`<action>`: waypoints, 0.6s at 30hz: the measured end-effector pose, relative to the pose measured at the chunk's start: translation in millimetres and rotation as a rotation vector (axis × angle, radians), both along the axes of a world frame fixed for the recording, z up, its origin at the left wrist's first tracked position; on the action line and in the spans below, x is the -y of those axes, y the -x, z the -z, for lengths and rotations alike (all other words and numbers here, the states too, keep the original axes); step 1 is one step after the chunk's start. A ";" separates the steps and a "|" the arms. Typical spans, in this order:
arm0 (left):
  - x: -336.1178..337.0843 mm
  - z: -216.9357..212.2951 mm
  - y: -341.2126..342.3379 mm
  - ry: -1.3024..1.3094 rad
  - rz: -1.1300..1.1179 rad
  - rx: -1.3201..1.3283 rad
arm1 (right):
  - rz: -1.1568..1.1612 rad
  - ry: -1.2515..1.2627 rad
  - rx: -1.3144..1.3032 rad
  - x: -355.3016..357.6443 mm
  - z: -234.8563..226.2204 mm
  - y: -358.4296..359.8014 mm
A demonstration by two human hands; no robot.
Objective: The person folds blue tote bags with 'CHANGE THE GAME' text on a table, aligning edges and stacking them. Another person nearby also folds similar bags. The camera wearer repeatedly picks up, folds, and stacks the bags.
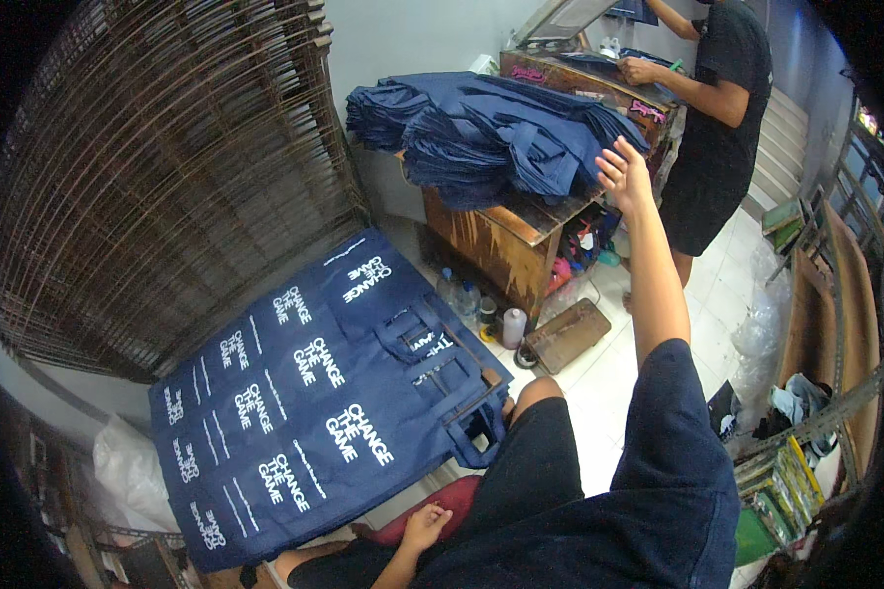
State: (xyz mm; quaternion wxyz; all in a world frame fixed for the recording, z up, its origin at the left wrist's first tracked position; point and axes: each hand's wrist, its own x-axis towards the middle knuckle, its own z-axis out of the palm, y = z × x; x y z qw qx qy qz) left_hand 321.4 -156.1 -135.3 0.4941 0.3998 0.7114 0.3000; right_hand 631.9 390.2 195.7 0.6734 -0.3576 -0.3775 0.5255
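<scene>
My right arm is stretched forward, and my right hand (624, 177) is raised with its fingers apart at the right end of a large pile of folded navy fabric bags (501, 128). Whether the fingertips touch the pile I cannot tell. Nothing shows in that hand. My left hand (426, 526) hovers low by my lap, fingers loosely bent and apart, beside a dark red cushion or cloth (442, 510). To the left, navy bags (255, 402) with white printing lie spread flat and overlapping in rows; their looped handles (471, 422) hang at the near right edge.
A wooden table (491, 231) bears the pile. Behind it a person (727, 108) in dark clothes works at another bench. A tall wire drying rack (167, 147) stands at left. Bottles (513, 327) and a brown metal box (565, 336) are on the floor. Shelving (815, 422) lines the right.
</scene>
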 end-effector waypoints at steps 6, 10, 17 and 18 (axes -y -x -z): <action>2.9 -1.9 -1.9 -0.017 -0.053 0.124 | -0.080 -0.038 -0.370 -36.8 -12.5 12.6; 6.5 2.1 0.7 -0.006 -0.066 0.126 | -0.184 -0.066 -0.556 -50.2 -20.4 33.0; 6.8 8.7 -2.1 -0.058 -0.044 0.077 | -0.204 0.016 -0.550 -75.0 -34.3 42.2; 1.1 4.0 -2.6 -0.083 -0.015 0.036 | -0.210 0.064 -0.546 -81.2 -37.9 38.6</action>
